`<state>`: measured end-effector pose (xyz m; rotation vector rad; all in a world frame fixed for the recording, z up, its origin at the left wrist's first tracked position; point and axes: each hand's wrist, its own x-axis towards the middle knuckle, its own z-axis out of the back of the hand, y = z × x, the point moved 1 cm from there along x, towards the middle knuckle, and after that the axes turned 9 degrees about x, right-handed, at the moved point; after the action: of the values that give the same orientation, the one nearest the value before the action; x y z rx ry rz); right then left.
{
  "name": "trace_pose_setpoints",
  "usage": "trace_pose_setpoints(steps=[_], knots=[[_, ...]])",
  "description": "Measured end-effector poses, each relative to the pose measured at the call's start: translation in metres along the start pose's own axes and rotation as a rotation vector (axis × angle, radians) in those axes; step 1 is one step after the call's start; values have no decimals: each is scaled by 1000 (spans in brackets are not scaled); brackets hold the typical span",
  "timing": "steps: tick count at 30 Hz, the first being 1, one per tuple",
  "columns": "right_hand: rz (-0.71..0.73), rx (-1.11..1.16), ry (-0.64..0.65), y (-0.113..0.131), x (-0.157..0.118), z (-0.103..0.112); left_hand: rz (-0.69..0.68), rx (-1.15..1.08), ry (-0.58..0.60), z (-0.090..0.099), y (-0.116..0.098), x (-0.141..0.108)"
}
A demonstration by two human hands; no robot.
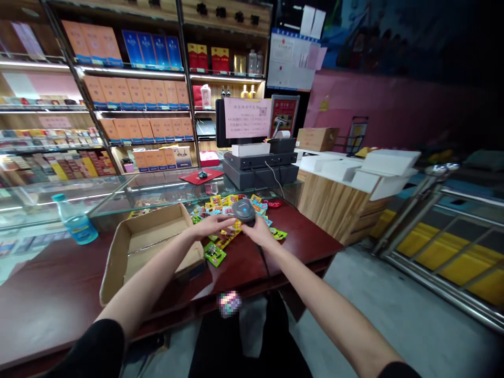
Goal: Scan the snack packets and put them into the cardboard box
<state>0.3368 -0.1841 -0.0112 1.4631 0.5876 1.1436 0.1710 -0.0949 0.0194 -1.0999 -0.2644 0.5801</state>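
In the head view my right hand [258, 231] is closed around a dark grey barcode scanner [244, 211] with a small blue light on top. A cable runs down from the scanner area across the table. My left hand [212, 226] reaches over a pile of small colourful snack packets [224, 201], its fingers stretched out just left of the scanner. Whether its fingertips touch a packet is unclear. A green packet [214, 254] lies nearer to me, and another green packet [279, 233] lies to the right of my right hand.
A shallow cardboard box [157, 231] lies left of the packets on the dark red table [307, 231]. A blue-capped bottle [76, 223] stands farther left. Behind are a glass counter, a cash register [255, 170], a mouse [202, 174] and stocked shelves. Metal railings [452, 231] stand right.
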Motion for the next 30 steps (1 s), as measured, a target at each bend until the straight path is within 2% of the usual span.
trace_pose_setpoints(steps=[1, 3, 5, 8, 11, 14, 18, 20, 22, 24, 27, 30], knots=[[-44, 7, -13, -6, 8, 8, 39, 127, -69, 13, 3, 12], [-120, 24, -21, -18, 22, 19, 94, 450, -281, 32, 10, 40], [-178, 50, -22, -28, 33, 22, 38, 755, -400, 38, 19, 68], [-230, 89, -33, -39, 45, 17, -123, 1023, -329, 26, 34, 101], [-248, 121, -55, -46, 49, 12, -113, 1068, -274, 13, 50, 118], [-243, 162, -42, -49, 51, 10, -62, 1023, -331, 15, 58, 122], [-246, 216, 30, -47, 55, 3, 54, 887, -408, 47, 59, 107], [-254, 243, 86, -44, 57, -4, 155, 584, -431, 67, 60, 90], [-255, 250, 172, -39, 57, -13, 240, 209, -389, 81, 64, 67], [-230, 219, 291, -33, 55, -22, 273, -62, -328, 88, 70, 43], [-174, 145, 443, -27, 49, -34, 240, -263, -284, 90, 79, 13], [-146, 80, 474, -25, 41, -43, 213, -358, -268, 90, 84, 1]])
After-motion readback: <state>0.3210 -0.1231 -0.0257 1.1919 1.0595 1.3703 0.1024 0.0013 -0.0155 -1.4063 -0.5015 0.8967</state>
